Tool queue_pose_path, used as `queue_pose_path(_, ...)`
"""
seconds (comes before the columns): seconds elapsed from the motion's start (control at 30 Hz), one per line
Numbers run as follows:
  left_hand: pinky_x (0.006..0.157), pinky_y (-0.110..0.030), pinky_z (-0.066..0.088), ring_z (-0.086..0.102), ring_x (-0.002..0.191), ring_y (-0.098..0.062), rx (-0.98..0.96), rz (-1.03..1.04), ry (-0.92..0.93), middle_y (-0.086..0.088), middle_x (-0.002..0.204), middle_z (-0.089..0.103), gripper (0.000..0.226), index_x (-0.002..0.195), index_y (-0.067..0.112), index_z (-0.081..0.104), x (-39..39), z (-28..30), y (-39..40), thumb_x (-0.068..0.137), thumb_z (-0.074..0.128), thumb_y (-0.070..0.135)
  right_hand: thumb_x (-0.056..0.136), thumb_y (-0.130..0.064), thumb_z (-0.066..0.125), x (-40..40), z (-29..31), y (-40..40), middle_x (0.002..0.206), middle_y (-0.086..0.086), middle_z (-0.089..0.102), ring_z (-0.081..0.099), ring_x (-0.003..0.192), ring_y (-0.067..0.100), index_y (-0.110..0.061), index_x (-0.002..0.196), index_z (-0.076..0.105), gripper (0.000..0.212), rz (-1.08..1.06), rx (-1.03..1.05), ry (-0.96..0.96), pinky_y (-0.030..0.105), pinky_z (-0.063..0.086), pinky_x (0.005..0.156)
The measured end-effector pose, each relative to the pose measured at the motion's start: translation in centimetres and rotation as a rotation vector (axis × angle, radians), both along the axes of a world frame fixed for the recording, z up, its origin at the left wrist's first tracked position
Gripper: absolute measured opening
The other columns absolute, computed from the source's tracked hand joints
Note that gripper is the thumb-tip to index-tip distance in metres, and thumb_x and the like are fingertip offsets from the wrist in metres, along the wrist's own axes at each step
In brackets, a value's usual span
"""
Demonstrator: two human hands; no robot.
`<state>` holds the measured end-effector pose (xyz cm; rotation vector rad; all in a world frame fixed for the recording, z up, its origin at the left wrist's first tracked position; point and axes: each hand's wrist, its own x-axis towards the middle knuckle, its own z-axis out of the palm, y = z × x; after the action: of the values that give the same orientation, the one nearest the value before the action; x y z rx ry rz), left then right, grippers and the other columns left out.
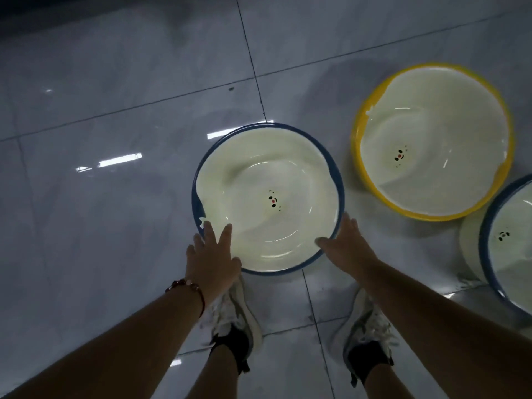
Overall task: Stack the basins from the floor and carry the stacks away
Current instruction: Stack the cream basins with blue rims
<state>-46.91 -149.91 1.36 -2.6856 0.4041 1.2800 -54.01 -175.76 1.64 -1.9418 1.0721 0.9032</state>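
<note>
Both hands, left and right, reach spread-fingered for the blue-rimmed basin on the floor. Best to take opposite rim edges evenly (the grip hasn't closed yet), then nest it into the yellow basin.

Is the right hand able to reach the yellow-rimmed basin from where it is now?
Probably yes: the right hand rests at the blue-rimmed basin, and only bare floor separates it from the yellow-rimmed basin.

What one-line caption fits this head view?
Both hands, left hand and right hand, reach the blue-rimmed basin beside a yellow-rimmed basin.
</note>
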Motion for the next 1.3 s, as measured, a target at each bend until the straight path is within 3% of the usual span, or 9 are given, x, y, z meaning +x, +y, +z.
queue_pose_path(0.1,0.114,-0.053,0.030,0.018,0.145,-0.044,0.025,0.034,0.000,-0.020,0.163,-0.002,0.077,0.157,0.025,0.004,2.4,-2.4,2.7,0.095,0.047,0.042,0.079,-0.029,0.074,1.0,-3.4,1.1,0.139,0.009,0.045,0.052,0.120,0.033,-0.017,0.148,0.023,0.086,-0.391,0.040,0.014,0.042,0.051,0.092)
queue_pose_path(0.23,0.108,-0.054,0.038,0.026,0.142,-0.044,0.011,0.124,0.029,-0.020,0.163,0.001,0.076,0.156,0.029,0.003,4.9,-4.5,5.0,0.096,0.048,0.041,0.087,-0.021,0.069,1.2,-6.5,2.6,0.139,0.011,0.047,0.048,0.121,0.031,-0.015,0.148,0.024,0.076,-0.593,0.048,0.031,0.035,0.040,0.088)
queue_pose_path(0.33,0.093,-0.041,0.049,0.050,0.125,-0.039,-0.154,0.407,0.188,-0.018,0.154,0.028,0.073,0.155,0.032,0.010,6.0,-5.7,5.2,0.096,0.053,0.029,0.086,-0.017,0.069,1.4,-7.5,3.5,0.138,0.012,0.047,0.050,0.119,0.033,-0.016,0.148,0.025,0.077,-0.676,-0.040,-0.008,0.036,0.042,0.087)
queue_pose_path(0.47,0.097,-0.039,0.047,0.052,0.117,-0.025,-0.455,0.961,0.265,-0.003,0.137,0.043,0.086,0.153,0.035,0.009,6.3,-6.5,4.1,0.091,0.064,0.012,0.082,-0.015,0.073,1.5,-8.9,3.1,0.127,0.011,0.054,0.054,0.106,0.031,-0.007,0.141,0.038,0.068,-0.892,-0.016,0.040,0.042,0.050,0.092)
queue_pose_path(0.6,0.095,-0.045,0.052,0.057,0.101,-0.025,-0.424,1.144,0.127,-0.005,0.121,0.052,0.071,0.148,0.024,0.025,6.4,-6.5,4.0,0.091,0.066,0.015,0.085,-0.006,0.070,1.1,-8.5,1.1,0.113,0.014,0.060,0.057,0.100,0.031,-0.002,0.129,0.055,0.047,-0.814,0.050,0.035,0.042,0.052,0.094)
queue_pose_path(0.67,0.083,-0.043,0.056,0.060,0.088,-0.023,-0.446,1.222,0.147,-0.012,0.110,0.061,0.026,0.116,0.016,0.054,7.0,-5.6,3.9,0.092,0.066,0.014,0.086,-0.002,0.067,1.3,-7.0,0.0,0.108,0.014,0.061,0.058,0.100,0.031,-0.003,0.121,0.059,0.036,-0.784,0.100,-0.020,0.044,0.052,0.095)
queue_pose_path(0.73,0.070,-0.037,0.056,0.062,0.081,-0.021,-0.450,1.336,0.171,-0.015,0.107,0.064,0.009,0.098,0.015,0.059,7.8,-4.3,3.7,0.093,0.066,0.013,0.086,0.000,0.067,2.3,-5.0,-1.2,0.101,0.012,0.064,0.060,0.096,0.029,-0.008,0.102,0.063,0.018,-0.828,0.223,-0.063,0.045,0.051,0.097)
queue_pose_path(0.97,0.054,-0.024,0.059,0.064,0.082,-0.017,-0.525,1.505,0.229,-0.005,0.094,0.069,0.007,0.095,0.014,0.064,10.0,3.3,-0.1,0.091,0.069,0.016,0.081,0.000,0.070,6.0,1.7,-7.7,0.106,0.013,0.069,0.066,0.102,0.027,-0.010,0.098,0.066,0.021,-1.052,0.469,-0.195,0.042,0.056,0.092)
queue_pose_path(1.3,0.072,-0.039,0.054,0.065,0.092,-0.025,-0.653,1.417,0.329,-0.009,0.101,0.068,0.012,0.108,0.010,0.063,11.3,12.7,-14.9,0.098,0.058,0.014,0.091,-0.015,0.068,2.2,12.3,-20.8,0.100,0.002,0.070,0.065,0.090,0.018,-0.021,0.112,0.066,0.022,-0.884,0.339,-0.409,0.027,0.055,0.076)
